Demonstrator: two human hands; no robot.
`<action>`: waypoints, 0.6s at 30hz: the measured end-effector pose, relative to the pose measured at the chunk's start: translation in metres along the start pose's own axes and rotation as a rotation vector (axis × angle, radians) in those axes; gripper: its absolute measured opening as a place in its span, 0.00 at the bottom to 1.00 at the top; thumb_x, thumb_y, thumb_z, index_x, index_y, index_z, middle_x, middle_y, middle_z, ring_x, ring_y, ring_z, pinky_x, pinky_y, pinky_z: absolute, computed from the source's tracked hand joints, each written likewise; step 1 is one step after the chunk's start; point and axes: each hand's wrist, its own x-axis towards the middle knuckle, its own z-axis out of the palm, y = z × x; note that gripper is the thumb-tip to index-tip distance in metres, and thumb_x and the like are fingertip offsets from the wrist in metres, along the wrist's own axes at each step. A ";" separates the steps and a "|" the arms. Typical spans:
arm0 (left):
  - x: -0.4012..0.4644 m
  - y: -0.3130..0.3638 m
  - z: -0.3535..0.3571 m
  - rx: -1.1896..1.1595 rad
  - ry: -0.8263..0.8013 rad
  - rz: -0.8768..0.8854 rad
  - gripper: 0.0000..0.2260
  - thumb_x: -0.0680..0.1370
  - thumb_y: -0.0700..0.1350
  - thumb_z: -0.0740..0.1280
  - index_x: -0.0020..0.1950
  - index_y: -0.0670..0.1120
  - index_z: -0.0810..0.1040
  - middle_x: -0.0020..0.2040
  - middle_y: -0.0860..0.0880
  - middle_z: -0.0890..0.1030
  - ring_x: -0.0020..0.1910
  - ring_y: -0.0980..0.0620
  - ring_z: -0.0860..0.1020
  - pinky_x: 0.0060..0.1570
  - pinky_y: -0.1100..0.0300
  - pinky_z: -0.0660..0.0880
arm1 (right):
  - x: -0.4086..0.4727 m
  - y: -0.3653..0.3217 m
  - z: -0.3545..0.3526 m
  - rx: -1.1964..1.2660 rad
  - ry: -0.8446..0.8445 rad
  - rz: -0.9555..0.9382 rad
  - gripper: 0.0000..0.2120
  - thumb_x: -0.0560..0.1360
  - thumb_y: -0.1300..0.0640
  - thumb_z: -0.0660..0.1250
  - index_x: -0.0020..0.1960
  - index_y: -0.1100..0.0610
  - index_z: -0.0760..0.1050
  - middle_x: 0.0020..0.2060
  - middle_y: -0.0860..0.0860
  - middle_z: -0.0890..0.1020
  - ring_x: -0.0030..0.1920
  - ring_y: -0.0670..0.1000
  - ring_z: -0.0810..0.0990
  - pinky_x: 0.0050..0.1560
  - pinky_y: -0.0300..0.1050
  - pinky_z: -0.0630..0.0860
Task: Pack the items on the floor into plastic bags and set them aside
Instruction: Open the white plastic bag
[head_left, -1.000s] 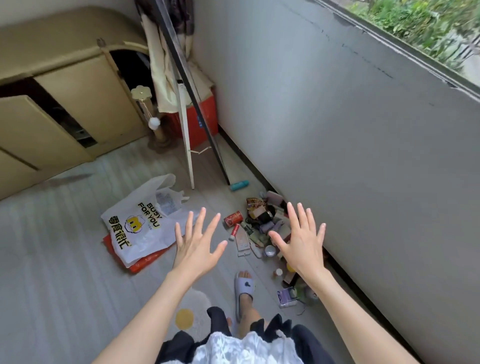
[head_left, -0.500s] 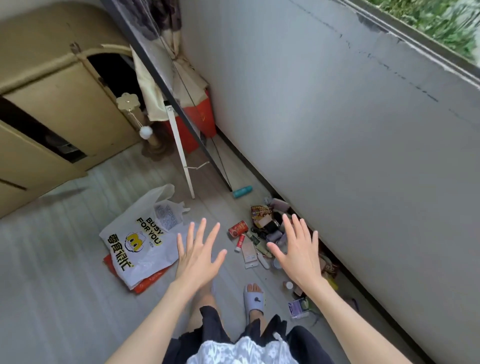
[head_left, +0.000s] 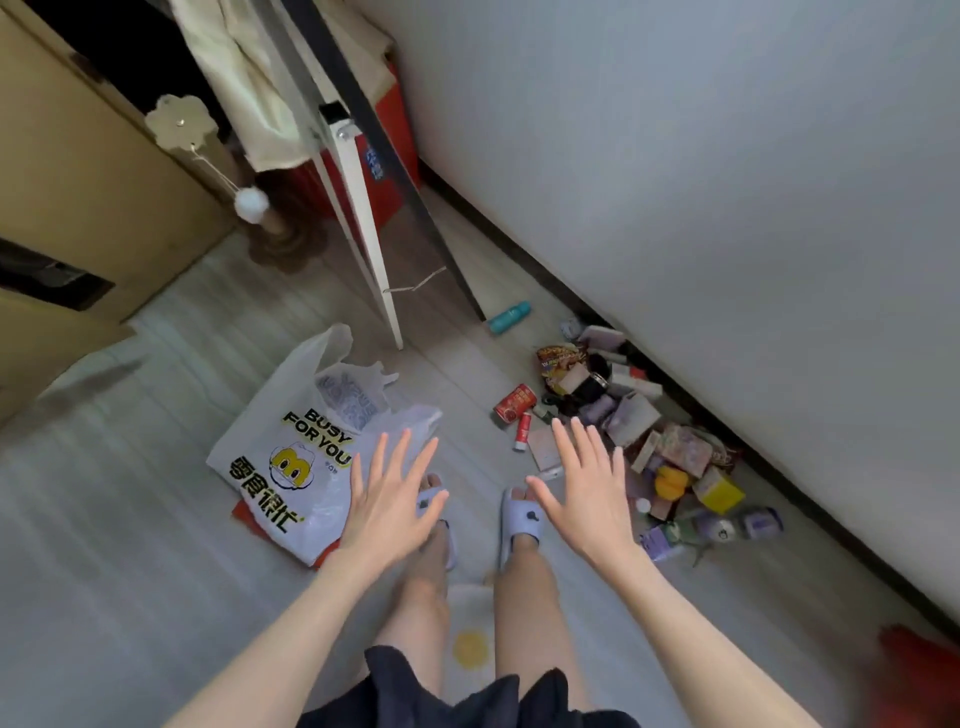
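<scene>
**Bag first, then the pile**

The pile (head_left: 639, 441) lies along the wall, right of the feet; the white bag (head_left: 291, 447) lies flat to their left, over one red bag (head_left: 244, 514). Both hands are empty, fingers spread wide: left hand (head_left: 387, 499) above the bag's edge, right hand (head_left: 589, 493) near the pile. Best to open the white bag's mouth first, then feed items in.

Counted: one red can (head_left: 514, 402), one teal bottle (head_left: 509, 317), one yellow box (head_left: 719, 491); the remaining items overlap too much to count.
</scene>
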 end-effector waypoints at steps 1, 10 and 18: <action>0.008 -0.012 0.009 0.016 -0.026 -0.003 0.38 0.67 0.66 0.38 0.75 0.54 0.51 0.77 0.47 0.47 0.75 0.44 0.42 0.70 0.42 0.39 | 0.008 0.002 0.012 -0.006 -0.021 -0.002 0.35 0.76 0.41 0.58 0.75 0.51 0.48 0.76 0.53 0.53 0.76 0.54 0.49 0.73 0.56 0.44; 0.126 -0.084 0.152 -0.029 -0.100 -0.095 0.41 0.64 0.67 0.37 0.75 0.54 0.51 0.77 0.47 0.48 0.75 0.45 0.43 0.70 0.45 0.40 | 0.124 0.055 0.166 -0.052 -0.066 -0.014 0.35 0.75 0.42 0.60 0.75 0.52 0.50 0.75 0.54 0.56 0.75 0.55 0.51 0.73 0.57 0.46; 0.298 -0.129 0.326 0.032 -0.014 0.147 0.31 0.73 0.60 0.54 0.74 0.52 0.55 0.75 0.46 0.56 0.75 0.46 0.50 0.71 0.47 0.45 | 0.268 0.108 0.352 -0.130 -0.036 -0.184 0.33 0.76 0.42 0.58 0.75 0.52 0.50 0.75 0.56 0.55 0.75 0.56 0.50 0.73 0.57 0.42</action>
